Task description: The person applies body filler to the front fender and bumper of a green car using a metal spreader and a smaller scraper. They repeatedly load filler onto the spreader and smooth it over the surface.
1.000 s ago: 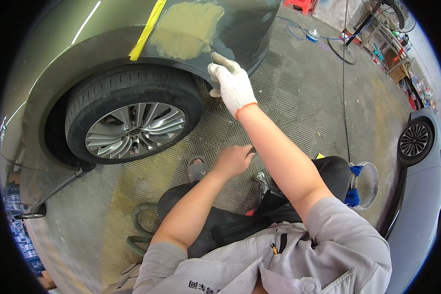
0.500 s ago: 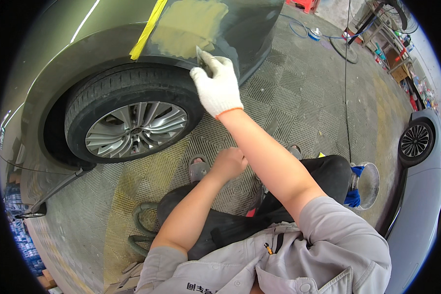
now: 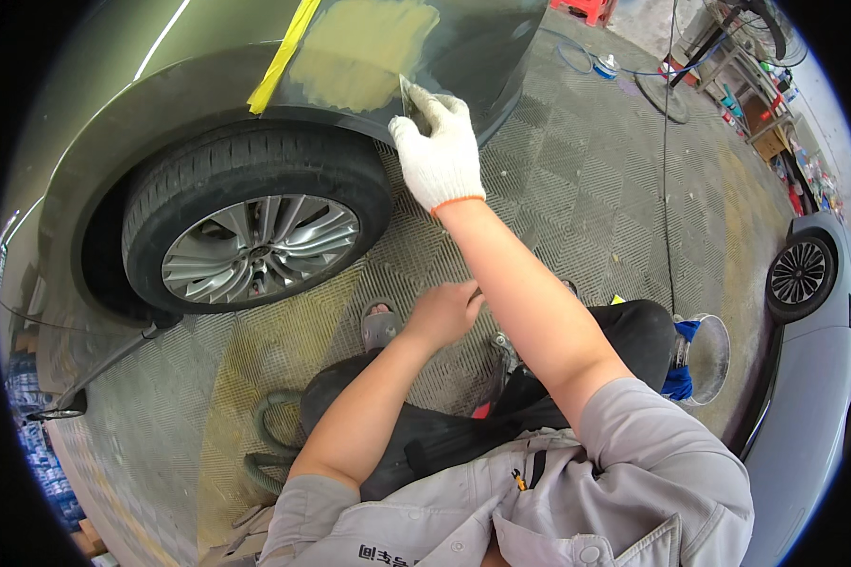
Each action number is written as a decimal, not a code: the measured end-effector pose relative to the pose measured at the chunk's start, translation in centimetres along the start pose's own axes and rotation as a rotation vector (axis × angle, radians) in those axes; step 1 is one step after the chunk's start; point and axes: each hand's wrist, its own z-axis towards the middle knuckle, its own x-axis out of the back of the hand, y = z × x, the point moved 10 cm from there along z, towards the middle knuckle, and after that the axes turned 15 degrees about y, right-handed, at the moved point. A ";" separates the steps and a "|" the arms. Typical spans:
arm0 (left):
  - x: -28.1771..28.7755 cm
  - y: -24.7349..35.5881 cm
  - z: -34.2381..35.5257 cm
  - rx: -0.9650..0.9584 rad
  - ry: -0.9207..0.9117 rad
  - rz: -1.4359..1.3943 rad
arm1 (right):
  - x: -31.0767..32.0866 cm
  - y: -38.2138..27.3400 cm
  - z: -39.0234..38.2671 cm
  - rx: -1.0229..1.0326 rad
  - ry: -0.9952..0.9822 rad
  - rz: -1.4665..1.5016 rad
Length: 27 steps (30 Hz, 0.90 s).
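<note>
My right hand [image 3: 442, 145], in a white knit glove with orange cuff, grips a thin scraper [image 3: 405, 95] against the lower edge of a pale olive filler patch [image 3: 355, 52] on the dark green-grey fender [image 3: 175, 83]. A strip of yellow tape [image 3: 282, 59] runs down the panel left of the patch. Below is a tyre [image 3: 194, 165] with a silver multi-spoke wheel. My bare left hand [image 3: 444, 312] is closed around something dark, mostly hidden behind my right forearm, low over my legs.
A hose [image 3: 272, 416] lies by my left leg, and a bucket with blue cloth [image 3: 704, 359] by my right knee. A second car [image 3: 794, 369] stands at right. Behind are a red stool [image 3: 586, 11], cables, a cluttered metal rack [image 3: 766, 123] and a black bar [image 3: 113, 359] at left.
My right hand with the scraper moves left along the lower part of the patch, then back right and slightly up. My left hand shifts only a little.
</note>
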 end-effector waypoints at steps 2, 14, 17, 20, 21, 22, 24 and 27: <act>0.1 0.2 0.1 0.013 -0.013 0.003 | -0.5 -0.1 -0.1 0.006 -0.036 -0.018; -0.6 -0.2 0.0 -0.049 -0.017 0.019 | -0.3 0.9 2.5 -0.074 -0.145 0.028; -0.1 0.1 0.1 -0.064 -0.007 0.048 | -1.7 0.2 1.5 -0.055 -0.166 0.009; 0.7 0.8 0.0 -0.075 0.039 -0.016 | -2.0 -1.2 -0.9 0.085 -0.179 -0.124; 0.7 0.9 0.0 -0.067 0.037 -0.010 | -1.7 -2.2 -1.5 0.181 -0.147 -0.120; 0.8 1.0 0.1 -0.066 0.037 -0.003 | -1.9 -2.2 -2.0 0.182 -0.176 -0.157; 0.8 1.0 0.3 -0.058 0.021 -0.001 | -1.9 -2.1 -2.3 0.199 -0.242 -0.219; 0.6 0.9 0.3 -0.044 -0.010 -0.001 | 0.0 -2.3 0.1 0.180 -0.188 -0.132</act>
